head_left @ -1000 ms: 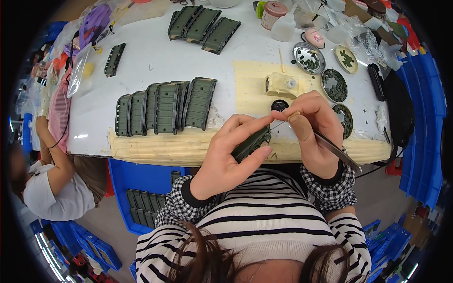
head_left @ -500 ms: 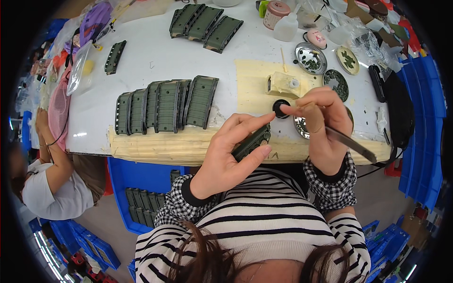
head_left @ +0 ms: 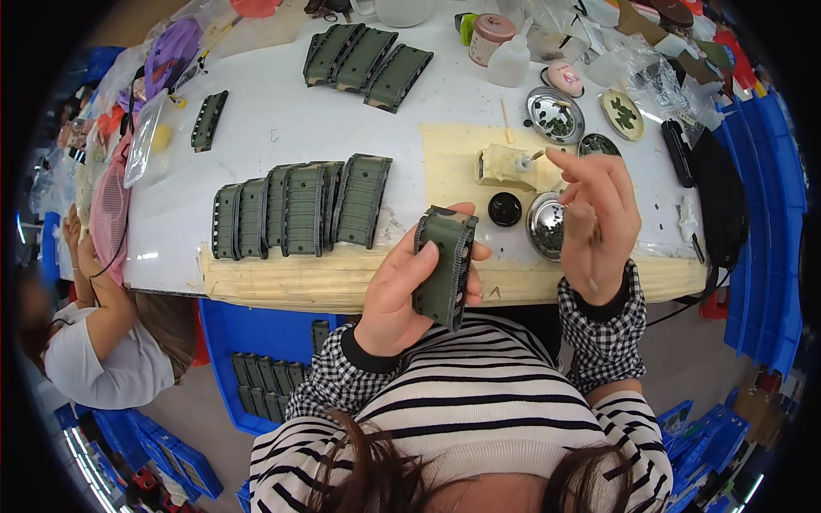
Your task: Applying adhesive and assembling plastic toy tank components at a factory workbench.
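My left hand (head_left: 395, 295) grips a green camouflage plastic part (head_left: 445, 267) upright, just in front of the table's edge and above my striped top. My right hand (head_left: 599, 224) is raised to its right, fingers pinched on a thin tool (head_left: 592, 256) that my fingers mostly hide. This hand hovers beside a small metal dish (head_left: 544, 229) of tiny green bits. A black round cap (head_left: 505, 209) and a pale yellow block (head_left: 505, 166) lie just beyond on a yellowish mat (head_left: 453, 154).
A row of several green parts (head_left: 299, 209) leans together on the white table (head_left: 256, 154), with three more (head_left: 368, 56) at the back and a single one (head_left: 208, 120) at the left. More dishes (head_left: 556, 115), bottles and bags crowd the right. A blue bin (head_left: 265, 376) of parts stands below. Another person (head_left: 85, 342) sits at the left.
My left hand has turned the green part from flat to upright and lifted it. My right hand has drawn away to the right, up over the metal dish.
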`<state>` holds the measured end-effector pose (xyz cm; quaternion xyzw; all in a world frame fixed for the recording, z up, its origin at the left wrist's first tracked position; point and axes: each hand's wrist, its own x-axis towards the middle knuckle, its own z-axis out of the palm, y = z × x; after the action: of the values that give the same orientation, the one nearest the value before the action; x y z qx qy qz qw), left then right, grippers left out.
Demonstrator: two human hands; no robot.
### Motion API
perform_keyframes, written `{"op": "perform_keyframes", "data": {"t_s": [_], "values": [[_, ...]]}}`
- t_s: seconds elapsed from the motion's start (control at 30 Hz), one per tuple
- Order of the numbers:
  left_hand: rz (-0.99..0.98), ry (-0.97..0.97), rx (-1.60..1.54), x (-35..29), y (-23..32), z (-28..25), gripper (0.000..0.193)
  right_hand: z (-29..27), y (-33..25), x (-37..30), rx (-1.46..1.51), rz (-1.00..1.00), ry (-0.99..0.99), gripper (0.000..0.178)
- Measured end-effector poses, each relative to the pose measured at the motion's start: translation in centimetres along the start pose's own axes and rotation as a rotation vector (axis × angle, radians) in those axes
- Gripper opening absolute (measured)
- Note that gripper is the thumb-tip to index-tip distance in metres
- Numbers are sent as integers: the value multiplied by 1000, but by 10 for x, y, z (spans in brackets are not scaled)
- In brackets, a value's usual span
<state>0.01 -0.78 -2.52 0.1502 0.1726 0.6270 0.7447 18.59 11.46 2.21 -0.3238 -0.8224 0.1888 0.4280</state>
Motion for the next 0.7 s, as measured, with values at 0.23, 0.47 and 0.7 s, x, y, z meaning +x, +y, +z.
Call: {"op": "perform_keyframes", "data": {"t_s": [0.23, 0.47, 0.7], "values": [[-114, 98, -108, -1, 3, 9, 54, -25, -28, 0, 229, -59, -235, 12], [-136, 127, -67, -3, 6, 15, 53, -18, -29, 2, 233, -110, -345, 28], [-147, 120, -23, -3, 5, 18, 55, -14, -29, 9, 255, -125, -378, 24]]}}
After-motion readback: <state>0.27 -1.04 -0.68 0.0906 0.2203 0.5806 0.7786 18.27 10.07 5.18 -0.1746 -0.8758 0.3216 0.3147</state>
